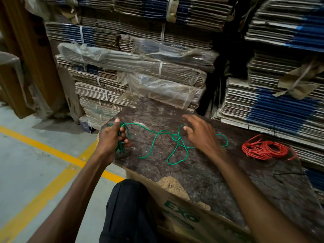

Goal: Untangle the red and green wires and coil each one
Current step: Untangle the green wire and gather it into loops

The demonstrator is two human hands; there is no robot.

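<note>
While the left hand (114, 135) grips a started bundle of green wire (175, 137), the loose rest trails rightward across the table (201, 172), knotted, probably, just beside the spread right hand (199, 134); red wire (266, 149) sits coiled farther right

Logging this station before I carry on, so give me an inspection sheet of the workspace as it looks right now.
Surface: worn dark board laid on a cardboard box, its near edge chipped.
Job's things: red wire coiled at right; green wire partly coiled, rest loose with a knot.
Clutter: nothing seen.
Hands: left hand grips the green coil; right hand open above the loose green wire.
Cables: only the two wires.
Surroundings: bundled flat cardboard stacks; yellow floor lines.
</note>
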